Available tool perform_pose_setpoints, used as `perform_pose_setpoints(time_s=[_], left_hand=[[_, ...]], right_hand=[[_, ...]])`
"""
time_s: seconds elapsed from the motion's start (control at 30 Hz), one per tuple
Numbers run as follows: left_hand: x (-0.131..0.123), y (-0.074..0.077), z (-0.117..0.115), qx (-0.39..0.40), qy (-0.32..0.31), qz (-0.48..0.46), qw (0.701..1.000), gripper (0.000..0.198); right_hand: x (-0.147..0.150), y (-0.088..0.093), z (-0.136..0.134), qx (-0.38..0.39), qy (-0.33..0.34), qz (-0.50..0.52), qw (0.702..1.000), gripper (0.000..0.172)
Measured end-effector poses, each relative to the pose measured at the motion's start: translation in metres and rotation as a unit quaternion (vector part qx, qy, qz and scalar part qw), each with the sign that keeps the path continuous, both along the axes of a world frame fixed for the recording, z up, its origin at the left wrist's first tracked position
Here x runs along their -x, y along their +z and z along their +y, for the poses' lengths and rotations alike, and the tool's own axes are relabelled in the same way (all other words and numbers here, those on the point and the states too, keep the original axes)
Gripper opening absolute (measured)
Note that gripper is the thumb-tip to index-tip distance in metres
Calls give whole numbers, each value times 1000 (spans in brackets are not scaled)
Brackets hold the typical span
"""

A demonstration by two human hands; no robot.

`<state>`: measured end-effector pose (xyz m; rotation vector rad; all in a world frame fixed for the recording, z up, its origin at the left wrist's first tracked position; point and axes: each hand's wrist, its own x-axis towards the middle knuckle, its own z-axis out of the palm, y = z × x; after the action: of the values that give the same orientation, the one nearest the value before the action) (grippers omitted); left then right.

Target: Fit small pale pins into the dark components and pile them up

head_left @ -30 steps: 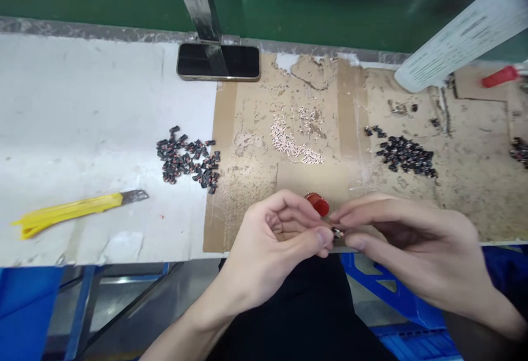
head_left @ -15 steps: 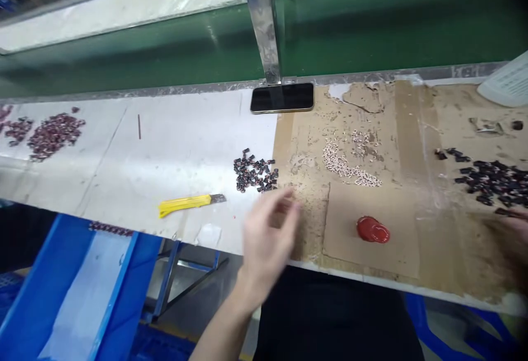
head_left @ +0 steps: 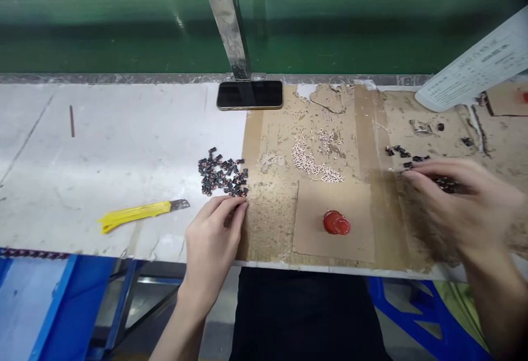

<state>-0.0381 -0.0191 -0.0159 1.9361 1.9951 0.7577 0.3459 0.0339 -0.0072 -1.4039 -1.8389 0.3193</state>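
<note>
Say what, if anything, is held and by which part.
Cannot be told: the left hand hides anything it pinches; a black piece shows at the right hand, its hold unclear.

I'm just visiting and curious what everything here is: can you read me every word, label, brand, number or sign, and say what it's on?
White container: several lines of print, too blurred to read.
Phone: dark screen, no text visible.
Yellow knife: no readable marking.
No word, brand or number can be quoted.
</note>
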Motion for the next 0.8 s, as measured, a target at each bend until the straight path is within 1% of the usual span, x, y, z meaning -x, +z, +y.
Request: perform_pose_setpoints(time_s=[0.07,0.1,0.17,0.23,0.27,0.33,0.4,0.43,0.53,0.67,0.73,0.8], left_hand=[[4,-1,-1,12,-13,-5,1000,17],[5,-1,-2,17,-10,-13,1000,17],[7,0,-5,29,19,-56,998,16],[4,2,-8,47,67,-151,985,16],[2,5,-9,59,88,-213,971,17],[-4,10,-9,87,108,-336,931,19],[-10,16,-7,108,105,-427,892,20],[-13,18,-5,116,99,-455,877,21],[-17,23,-3,133,85,-496,854,20],[-21,26,-3,145,74,-508,846,15],[-25,27,-4,137,73,-504,850,11],[-33,28,-4,112,72,-494,859,6]], right_hand=[[28,2,13,-1,33,-70,997,19],[43,3,19,22,61,-95,993,19],[69,3,31,54,100,-128,985,17],[87,1,38,67,123,-168,976,18],[92,0,41,68,130,-185,972,19],[97,-3,44,61,138,-207,967,20],[97,-5,45,50,138,-214,966,21],[97,-6,46,44,136,-214,966,21],[98,-5,47,31,131,-203,970,21],[102,1,44,30,124,-146,981,18],[102,4,41,48,94,-92,990,15],[100,6,37,86,32,18,996,10]])
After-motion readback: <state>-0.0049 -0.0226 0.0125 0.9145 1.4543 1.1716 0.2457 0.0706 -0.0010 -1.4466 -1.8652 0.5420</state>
